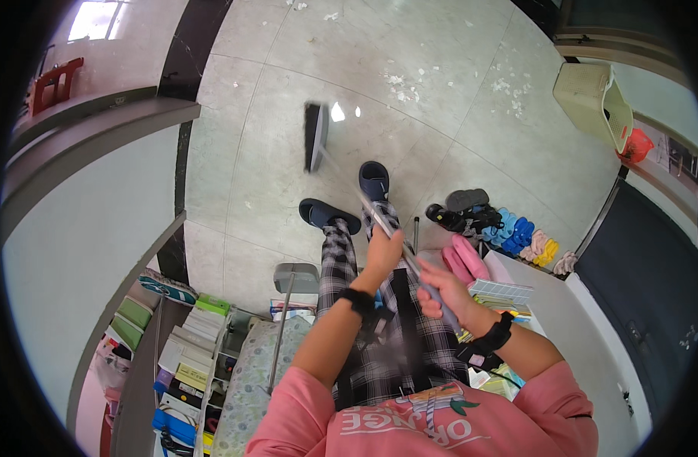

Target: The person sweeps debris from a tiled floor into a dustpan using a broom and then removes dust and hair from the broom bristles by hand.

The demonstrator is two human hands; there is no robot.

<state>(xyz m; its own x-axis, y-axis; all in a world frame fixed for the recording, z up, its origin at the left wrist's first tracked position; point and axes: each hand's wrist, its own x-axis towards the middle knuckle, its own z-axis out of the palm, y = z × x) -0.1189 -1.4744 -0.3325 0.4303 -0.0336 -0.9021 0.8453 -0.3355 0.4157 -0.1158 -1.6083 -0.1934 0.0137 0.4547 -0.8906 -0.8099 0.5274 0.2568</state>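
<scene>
My left hand (384, 251) is closed around the middle of a broom's long pale handle (379, 218). Higher up, near the grip end by my lap, my right hand (447, 292) holds the same handle, its fingers partly loose around it. The dark-bristled broom head (316, 137) is at the floor in front of my slippers, slightly blurred. White paper scraps (403, 88) lie scattered on the tiled floor beyond it, and more scraps (512, 94) lie farther right.
Shoes and slippers (500, 225) line the right side near a white cabinet. A beige plastic basket (589, 97) stands at the far right beside a red bag (636, 146). A long-handled dustpan (296, 278) is at my left, near stacked boxes (192, 365). A counter edge (154, 114) juts in from the left.
</scene>
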